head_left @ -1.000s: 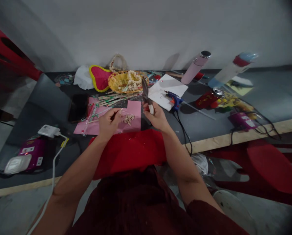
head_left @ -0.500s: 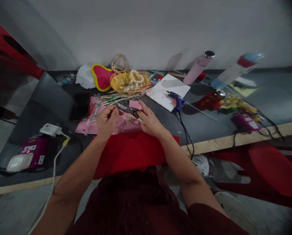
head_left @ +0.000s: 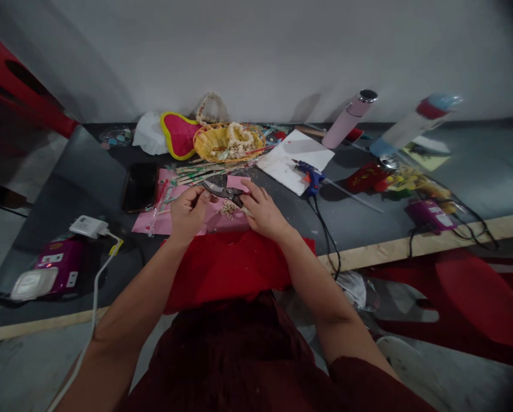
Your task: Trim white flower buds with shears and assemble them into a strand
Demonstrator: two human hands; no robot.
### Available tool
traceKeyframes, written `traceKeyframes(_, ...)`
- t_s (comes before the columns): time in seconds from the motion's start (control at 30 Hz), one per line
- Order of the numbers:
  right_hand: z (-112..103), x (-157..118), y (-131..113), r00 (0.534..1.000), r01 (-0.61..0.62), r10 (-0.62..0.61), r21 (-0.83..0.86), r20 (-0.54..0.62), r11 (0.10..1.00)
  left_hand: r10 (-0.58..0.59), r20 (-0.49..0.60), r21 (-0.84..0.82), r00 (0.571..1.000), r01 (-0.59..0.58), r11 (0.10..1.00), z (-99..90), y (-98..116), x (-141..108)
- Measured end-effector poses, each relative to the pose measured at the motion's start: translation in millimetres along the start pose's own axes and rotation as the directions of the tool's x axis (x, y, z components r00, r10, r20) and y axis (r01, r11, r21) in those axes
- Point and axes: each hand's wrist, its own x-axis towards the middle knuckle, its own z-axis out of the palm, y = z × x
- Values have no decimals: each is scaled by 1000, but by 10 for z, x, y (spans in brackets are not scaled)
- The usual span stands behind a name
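My right hand [head_left: 265, 214] is wrapped round the handles of a pair of dark pruning shears [head_left: 224, 190], whose curved blades point left. My left hand [head_left: 188, 214] is closed in a pinch right by the blade tips; whatever its fingers hold is too small and hidden to name. Under the shears a little heap of pale beads or cut bits [head_left: 228, 209] lies on a pink sheet [head_left: 147, 223]. Just beyond the blades is a small pink paper square [head_left: 239, 183]. A red cloth [head_left: 226, 266] spreads below both wrists.
A yellow basket [head_left: 200, 150] with pale strung beads stands behind thin sticks [head_left: 205, 173]. Right of my hands are a blue glue gun [head_left: 313, 178] with its cord, a red can [head_left: 366, 174] and a pink flask [head_left: 346, 123]. A phone [head_left: 140, 187] lies left.
The pale handle of the shears has drawn in under my right hand and shows less. My left hand has hardly moved.
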Motion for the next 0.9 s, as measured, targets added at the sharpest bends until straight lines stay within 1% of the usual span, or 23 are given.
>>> traceKeyframes(0.07, 9, 6, 18, 1000, 10, -10, 24, -10, 1000, 8, 2, 15, 1000, -8, 1000, -6, 3, 3)
traceKeyframes(0.17, 33, 16, 47, 998, 33, -27, 111, -55, 993, 27, -6, 47, 1000, -27, 999, -17, 3, 4)
traceKeyframes(0.27, 53, 19, 59, 996, 8, 7, 170, -88, 985, 58, 5, 84, 998, -58, 995, -24, -6, -3)
traceKeyframes(0.37, 45, 15, 39, 998, -47, 52, 150, -29, 987, 77, 33, 101, 996, -80, 992, -17, -11, -14)
traceKeyframes(0.47, 8, 9, -6, 995, -100, 96, 123, 35, 987, 62, 37, 119, 997, -66, 991, -4, 2, -21)
traceKeyframes(0.7, -29, 11, -127, 981, -187, 184, 61, 55, 980, 35, 17, 119, 999, -37, 992, -29, 32, -12)
traceKeyframes(0.9, -12, 16, -132, 977, -208, 207, 26, 60, 978, 54, 10, 107, 998, -55, 993, -15, -13, -15)
